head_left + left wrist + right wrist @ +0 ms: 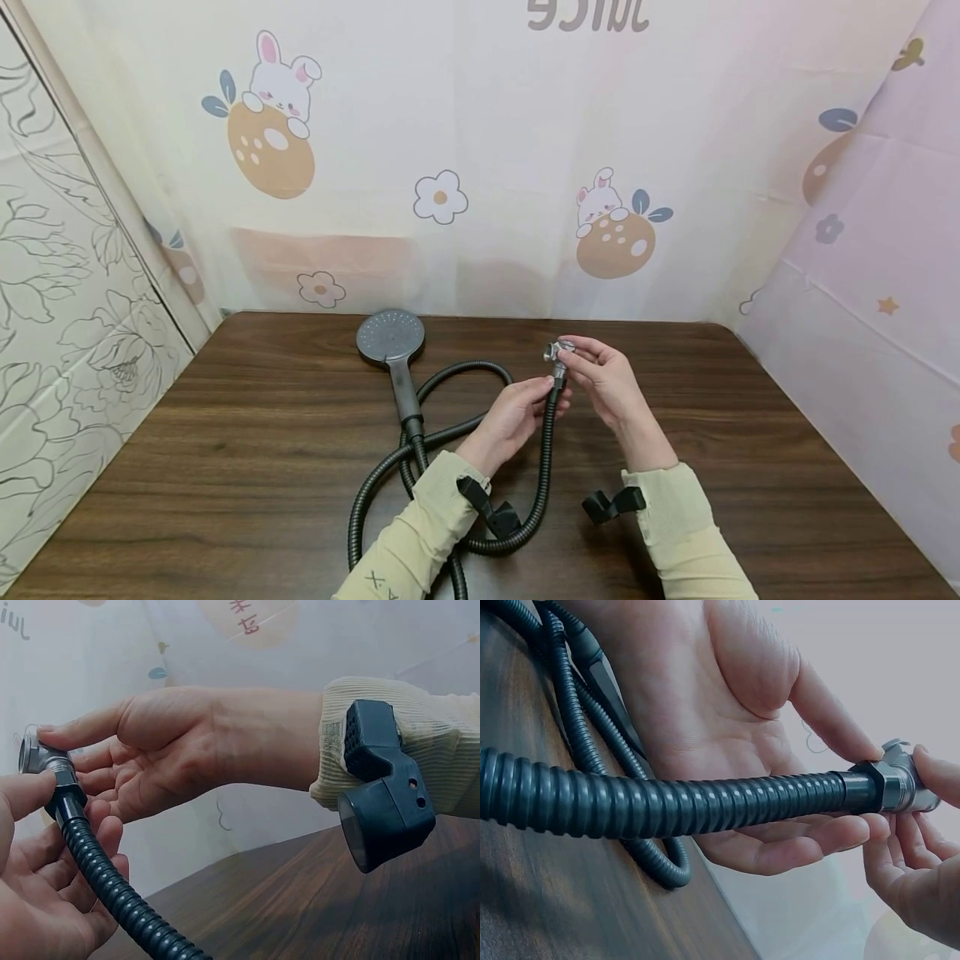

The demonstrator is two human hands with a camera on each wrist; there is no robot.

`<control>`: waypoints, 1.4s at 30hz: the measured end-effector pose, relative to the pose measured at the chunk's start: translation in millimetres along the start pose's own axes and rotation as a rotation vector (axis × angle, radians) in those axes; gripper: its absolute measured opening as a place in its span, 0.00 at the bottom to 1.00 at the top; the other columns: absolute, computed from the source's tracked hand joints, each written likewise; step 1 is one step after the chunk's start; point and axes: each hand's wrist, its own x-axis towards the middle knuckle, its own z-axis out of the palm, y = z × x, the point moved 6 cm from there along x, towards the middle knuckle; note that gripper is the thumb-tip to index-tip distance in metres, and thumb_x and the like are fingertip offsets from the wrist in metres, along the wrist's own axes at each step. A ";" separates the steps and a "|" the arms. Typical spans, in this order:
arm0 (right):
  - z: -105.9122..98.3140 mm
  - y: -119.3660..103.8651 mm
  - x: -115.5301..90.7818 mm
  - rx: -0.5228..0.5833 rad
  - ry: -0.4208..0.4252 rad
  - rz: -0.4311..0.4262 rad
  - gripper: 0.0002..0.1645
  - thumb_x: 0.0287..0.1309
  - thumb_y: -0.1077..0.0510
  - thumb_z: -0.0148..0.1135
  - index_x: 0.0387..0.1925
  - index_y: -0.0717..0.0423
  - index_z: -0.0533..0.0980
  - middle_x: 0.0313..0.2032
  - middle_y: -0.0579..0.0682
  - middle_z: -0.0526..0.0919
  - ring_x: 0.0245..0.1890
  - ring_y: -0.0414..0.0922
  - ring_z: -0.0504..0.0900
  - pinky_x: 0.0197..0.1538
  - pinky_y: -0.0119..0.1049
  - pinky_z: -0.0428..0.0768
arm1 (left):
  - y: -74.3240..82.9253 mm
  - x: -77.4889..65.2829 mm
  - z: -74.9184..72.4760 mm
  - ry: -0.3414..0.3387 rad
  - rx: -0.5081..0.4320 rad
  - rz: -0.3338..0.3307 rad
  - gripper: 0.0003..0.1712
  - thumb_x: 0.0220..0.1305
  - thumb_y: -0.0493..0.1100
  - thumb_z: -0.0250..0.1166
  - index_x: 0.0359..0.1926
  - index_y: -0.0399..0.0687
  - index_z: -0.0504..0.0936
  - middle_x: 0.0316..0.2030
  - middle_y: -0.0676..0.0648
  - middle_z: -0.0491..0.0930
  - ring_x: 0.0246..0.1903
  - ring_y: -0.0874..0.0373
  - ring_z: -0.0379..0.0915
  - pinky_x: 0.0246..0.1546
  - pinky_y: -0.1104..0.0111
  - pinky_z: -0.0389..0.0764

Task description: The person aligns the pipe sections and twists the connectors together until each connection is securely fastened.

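Note:
A black ribbed shower hose [547,450] rises from the table to both hands. Its end nut [877,787] meets a shiny metal fitting [558,348], perhaps a small valve or elbow. My left hand [513,419] pinches the nut between thumb and fingers, as the right wrist view shows closely. With thumb and fingertips my right hand [609,386] grips the metal fitting from the other side. Whether the threads are fully engaged is hidden by the fingers. To the left lies a grey shower head [391,337] with its face up, joined to the hose's other end.
The dark wooden table [247,467] runs back to a printed curtain [510,125] with rabbits and flowers. Loops of the hose cross near the shower head's handle and under the left forearm. Each wrist carries a black camera mount [386,787].

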 end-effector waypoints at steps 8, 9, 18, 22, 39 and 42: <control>-2.9 0.6 0.1 -0.038 0.016 -0.007 0.10 0.57 0.65 0.58 0.43 0.59 0.74 0.33 0.43 0.83 0.36 0.35 0.81 0.42 0.27 0.78 | 0.4 -1.5 3.4 -0.046 0.021 0.015 0.21 0.68 0.39 0.49 0.56 0.26 0.67 0.32 0.53 0.80 0.33 0.63 0.76 0.40 0.70 0.75; -2.9 0.6 0.2 -0.040 0.016 -0.006 0.10 0.57 0.65 0.58 0.42 0.59 0.74 0.33 0.43 0.83 0.36 0.35 0.81 0.41 0.27 0.78 | 0.5 -1.5 3.4 -0.042 0.020 0.016 0.21 0.68 0.39 0.49 0.55 0.27 0.67 0.32 0.53 0.80 0.33 0.63 0.76 0.40 0.70 0.75; -1.6 -0.6 0.0 -0.048 0.018 0.004 0.08 0.57 0.65 0.58 0.37 0.51 0.76 0.32 0.42 0.83 0.35 0.35 0.80 0.40 0.26 0.78 | 2.0 0.1 0.4 0.006 0.001 0.013 0.19 0.65 0.38 0.53 0.52 0.28 0.71 0.32 0.50 0.81 0.32 0.63 0.78 0.42 0.68 0.77; -0.8 -0.5 -1.6 -0.057 0.018 0.011 0.09 0.57 0.66 0.57 0.36 0.50 0.76 0.31 0.42 0.82 0.34 0.35 0.80 0.40 0.26 0.78 | 1.5 -1.4 -1.2 0.032 -0.007 0.004 0.18 0.63 0.37 0.56 0.50 0.28 0.73 0.31 0.49 0.82 0.31 0.63 0.79 0.43 0.67 0.78; -1.7 0.7 -3.2 -0.101 0.056 0.043 0.08 0.56 0.66 0.58 0.39 0.56 0.73 0.31 0.41 0.81 0.34 0.34 0.80 0.40 0.26 0.78 | 5.6 -4.9 -3.8 0.153 0.054 0.064 0.17 0.57 0.35 0.61 0.46 0.27 0.76 0.27 0.49 0.83 0.27 0.64 0.79 0.45 0.62 0.78; -1.4 -0.4 -3.8 -0.110 0.062 0.043 0.09 0.56 0.67 0.58 0.39 0.57 0.72 0.30 0.41 0.81 0.33 0.34 0.80 0.39 0.25 0.78 | 4.3 -5.0 -2.4 0.135 0.030 0.046 0.16 0.58 0.35 0.60 0.46 0.28 0.76 0.27 0.50 0.82 0.27 0.63 0.79 0.45 0.63 0.78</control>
